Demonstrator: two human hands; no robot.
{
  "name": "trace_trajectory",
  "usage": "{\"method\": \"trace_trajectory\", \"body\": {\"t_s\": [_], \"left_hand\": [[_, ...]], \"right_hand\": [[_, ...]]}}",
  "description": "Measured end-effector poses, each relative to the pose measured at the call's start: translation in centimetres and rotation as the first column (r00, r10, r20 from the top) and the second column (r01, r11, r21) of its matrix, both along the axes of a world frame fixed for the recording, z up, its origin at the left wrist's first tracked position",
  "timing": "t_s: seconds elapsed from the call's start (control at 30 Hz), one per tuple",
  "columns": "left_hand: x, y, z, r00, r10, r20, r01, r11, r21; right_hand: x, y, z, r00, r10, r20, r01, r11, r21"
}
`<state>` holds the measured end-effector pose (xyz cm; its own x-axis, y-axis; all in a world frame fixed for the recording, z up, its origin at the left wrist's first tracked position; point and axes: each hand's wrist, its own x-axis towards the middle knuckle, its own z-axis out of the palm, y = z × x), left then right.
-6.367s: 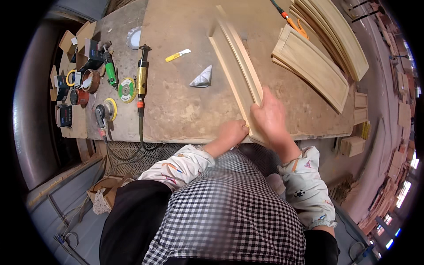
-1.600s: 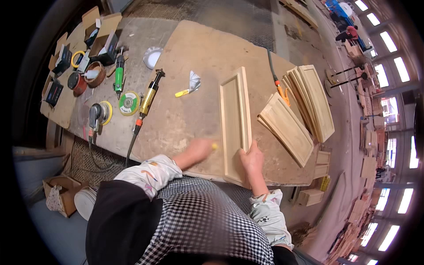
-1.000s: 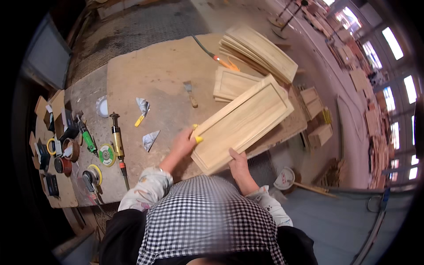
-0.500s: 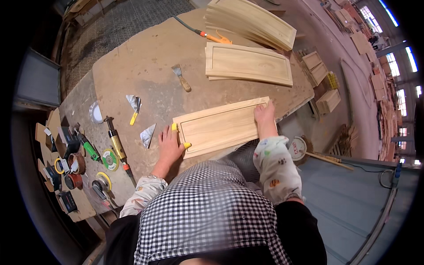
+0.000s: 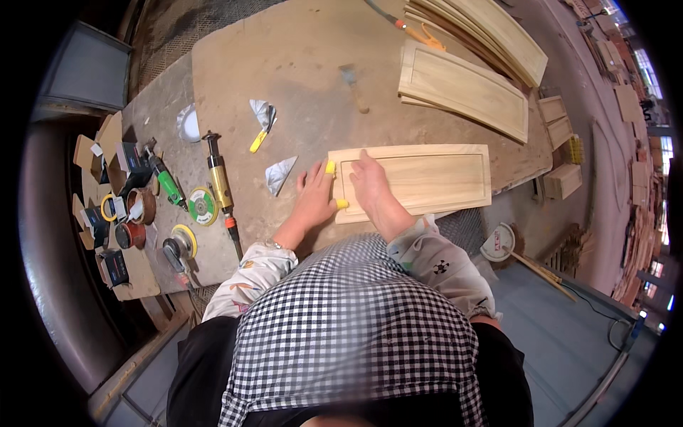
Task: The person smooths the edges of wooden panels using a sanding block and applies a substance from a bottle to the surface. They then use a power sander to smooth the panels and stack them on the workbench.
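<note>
Near the front edge of the table (image 5: pixel 299 71) lies a pale wooden panel (image 5: pixel 434 178), the left hand (image 5: pixel 311 202) loosely spread against its left end, the right hand (image 5: pixel 372 188) half-curled on its face, its grip impossible to tell.

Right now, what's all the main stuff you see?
Table: one, brown, centre
Near panel: one, pale wood, front edge
Panel stacks: two, pale wood, back right
Blow gun: one, orange, beside stacks
Scraper: one, brown handle, table middle
Folded sheets: two, silvery, left of near panel
Knife: one, yellow, against farther sheet
Power tools: three, mixed colours, left
Disc: one, green, among tools
Boxes: several, brown and black, far left
Apron: one, black-white, bottom
Left grip: one, yellow-tipped, panel's left end
Right grip: one, bare, on panel
</note>
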<state>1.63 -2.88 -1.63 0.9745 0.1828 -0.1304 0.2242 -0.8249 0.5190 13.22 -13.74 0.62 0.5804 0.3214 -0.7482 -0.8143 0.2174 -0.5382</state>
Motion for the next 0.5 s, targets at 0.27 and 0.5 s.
{"method": "trace_trajectory", "body": {"t_s": [0.27, 0.5], "left_hand": [[0.1, 0.6, 0.1, 0.995, -0.029, -0.093, 0.035, 0.998, 0.057], [0.6, -0.1, 0.7, 0.98, 0.016, -0.197, -0.011, 1.0, 0.028]], "right_hand": [[-3.4, -6.5, -1.4, 0.27, 0.849, 0.455, -0.553, 0.523, -0.649], [-3.6, -14.6, -0.7, -0.375, 0.762, 0.528, -0.001, 0.569, -0.823]]}}
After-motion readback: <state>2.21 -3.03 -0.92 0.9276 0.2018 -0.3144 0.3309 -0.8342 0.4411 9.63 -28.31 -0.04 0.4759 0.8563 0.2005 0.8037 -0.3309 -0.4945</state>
